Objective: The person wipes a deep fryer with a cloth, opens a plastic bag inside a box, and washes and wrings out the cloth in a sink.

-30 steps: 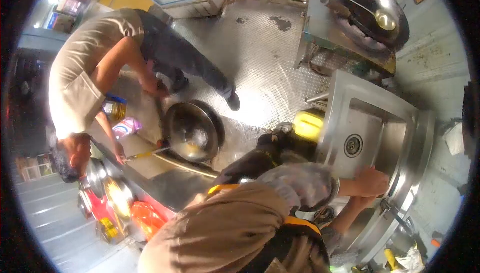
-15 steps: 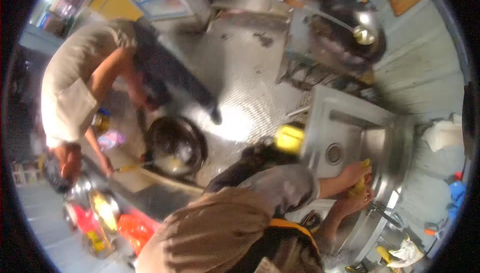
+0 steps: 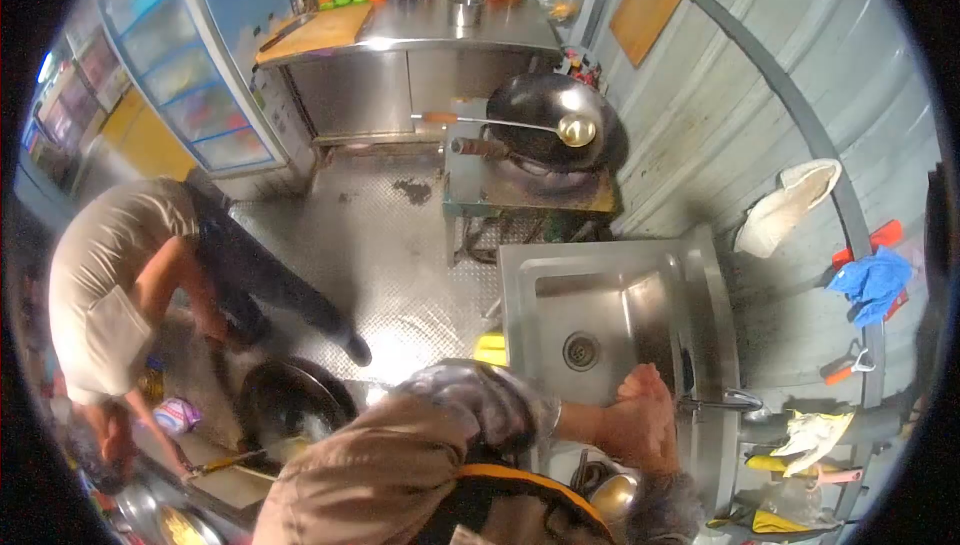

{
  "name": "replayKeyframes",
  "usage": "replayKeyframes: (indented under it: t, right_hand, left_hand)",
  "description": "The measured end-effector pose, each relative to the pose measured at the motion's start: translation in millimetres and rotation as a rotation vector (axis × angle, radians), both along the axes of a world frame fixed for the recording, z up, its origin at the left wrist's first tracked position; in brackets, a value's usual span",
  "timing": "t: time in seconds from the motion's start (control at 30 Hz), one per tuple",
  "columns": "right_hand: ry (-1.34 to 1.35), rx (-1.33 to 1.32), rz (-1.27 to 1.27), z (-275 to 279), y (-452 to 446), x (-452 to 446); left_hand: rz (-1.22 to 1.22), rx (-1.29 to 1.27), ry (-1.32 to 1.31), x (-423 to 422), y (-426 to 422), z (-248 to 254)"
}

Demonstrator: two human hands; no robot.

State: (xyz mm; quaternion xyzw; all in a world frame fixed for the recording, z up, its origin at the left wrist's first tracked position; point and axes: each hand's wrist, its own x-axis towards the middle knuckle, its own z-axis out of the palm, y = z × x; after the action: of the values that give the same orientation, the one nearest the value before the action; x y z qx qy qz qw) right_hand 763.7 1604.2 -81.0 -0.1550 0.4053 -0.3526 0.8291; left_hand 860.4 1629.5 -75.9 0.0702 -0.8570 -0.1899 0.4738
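Over the near edge of the steel sink (image 3: 517,320), my left hand (image 3: 605,425) and my right hand (image 3: 652,427) press together, fingers closed. Anything between them is hidden. The faucet (image 3: 718,401) is just to their right, and the round drain (image 3: 580,350) lies beyond them in the basin. A metal bowl or ladle (image 3: 612,495) shows below my wrists, beside dark utensils that are partly covered.
A wok (image 3: 530,105) with a ladle (image 3: 576,130) rests on the stove beyond the sink. At left a person (image 3: 120,275) bends over another wok (image 3: 290,410). Cloths (image 3: 870,285) and gloves (image 3: 815,440) hang at right.
The view has swung up and right, bringing the back counter into sight. My hands stay together over the sink; the yellow thing seen at them half a second ago no longer shows.
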Motion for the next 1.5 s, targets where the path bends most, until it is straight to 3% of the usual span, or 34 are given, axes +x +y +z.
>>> replayKeyframes:
  t: [0.03,0.1,0.13,0.17,0.37,0.47,0.57,0.63,0.7,0.73,0.77,0.8,0.83,0.9,0.97,1.0,1.17,1.2,1.27,1.37,1.4,1.43,1.47,1.5]
  right_hand:
    - [0.122,0.041,-0.018,20.9,4.3,7.0]
    - [0.091,0.105,0.08,33.8,0.0,9.6]
    - [-0.059,0.127,0.198,28.8,-6.0,7.7]
    - [-0.208,0.148,0.318,21.5,-13.2,5.2]
    - [-0.29,-0.042,0.597,-70.5,-18.1,-22.4]
    - [-0.285,0.224,0.371,-72.5,-1.4,-24.6]
    - [0.039,-0.075,0.214,-107.5,12.3,-26.0]
    - [0.038,-0.031,0.121,-102.0,15.7,-22.7]
    - [0.241,-0.402,0.187,-102.5,7.3,-28.2]
    - [0.492,-0.541,0.13,-107.5,1.1,-33.5]
    - [0.773,-0.642,0.073,-112.3,-5.0,-38.8]
    - [0.806,-0.637,0.035,-99.0,-5.8,-39.4]
    - [0.839,-0.631,-0.004,-85.1,-6.1,-39.8]
    - [0.824,-0.5,-0.081,-54.7,-3.9,-40.7]
    - [0.715,-0.269,-0.146,-31.9,-8.4,-37.9]
    - [0.627,-0.34,-0.198,-25.8,-6.7,-36.5]
    - [0.291,-0.429,-0.319,18.5,0.0,27.6]
    - [0.22,-0.438,-0.301,30.6,0.5,52.6]
    - [0.238,-0.469,-0.159,49.2,6.9,110.9]
    - [0.47,-0.696,0.205,35.1,17.2,196.8]
    - [0.556,-0.787,0.355,30.4,24.0,220.2]
    - [1.086,-1.586,0.633,10.9,19.0,241.8]
    - [0.734,-0.737,0.571,-11.9,27.5,261.6]
    - [0.736,-0.841,0.703,5.4,32.4,292.4]
  left_hand:
    - [-0.009,-0.034,-0.01,-0.2,1.8,1.8]
    - [-0.021,-0.086,-0.022,-0.5,5.9,0.3]
    - [-0.004,-0.096,-0.033,-3.5,6.5,-3.7]
    - [0.014,-0.107,-0.044,-6.6,7.3,-7.7]
    - [0.02,-0.002,-0.057,-2.9,25.9,-25.2]
    - [0.053,0.206,-0.21,-12.5,33.1,-52.0]
    - [0.354,0.358,-0.419,-11.5,32.9,-58.3]
    - [0.427,0.31,-0.23,-1.2,18.1,-65.5]
    - [0.309,0.214,0.302,5.2,-6.8,-102.1]
    - [0.281,0.686,0.091,26.2,-6.1,-79.3]
    - [0.226,1.016,0.064,46.4,-12.2,-68.1]
    - [0.157,0.961,0.228,59.6,-14.9,-98.2]
    - [0.176,1.257,0.237,72.6,-16.3,-113.6]
    - [0.283,1.666,0.392,94.1,-21.0,-97.4]
    - [0.337,1.792,0.524,113.6,-23.2,-106.2]
    - [0.368,1.847,0.6,123.1,-26.7,-110.2]
    - [0.244,2.103,0.237,173.8,-15.6,-80.8]
    - [0.067,2.076,0.164,188.4,-14.8,-88.8]
    - [-0.045,2.031,0.156,222.4,-1.5,-65.1]
    - [-0.425,2.105,0.373,263.4,2.2,-81.1]
    - [-0.532,2.011,0.563,284.1,12.8,-75.0]
    - [-0.639,1.896,0.739,304.6,21.0,-59.2]
    - [-0.573,1.796,0.786,326.4,24.0,-72.4]
    - [-0.501,1.697,0.83,348.3,27.0,-85.6]
